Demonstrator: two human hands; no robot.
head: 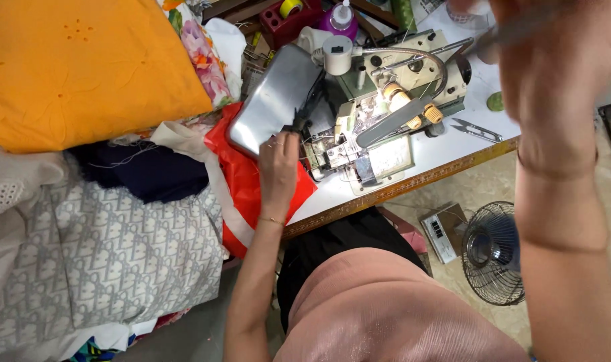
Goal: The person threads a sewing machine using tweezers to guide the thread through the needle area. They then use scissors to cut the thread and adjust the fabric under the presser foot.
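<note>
Grey metal of the sewing machine's swung-open cover is met by the left hand, whose fingers are curled together at its lower edge, near the desk's left end. The right hand is raised close to the camera and blurred; a thin metal tool seems pinched in it. Thread snips are seen by the desk's front edge.

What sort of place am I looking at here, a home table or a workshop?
Most likely a small tailoring or sewing workshop. A sewing machine sits on a white table, piles of folded cloth are stacked beside it, and thread snips lie on the table. The left hand rests at the machine.
</note>
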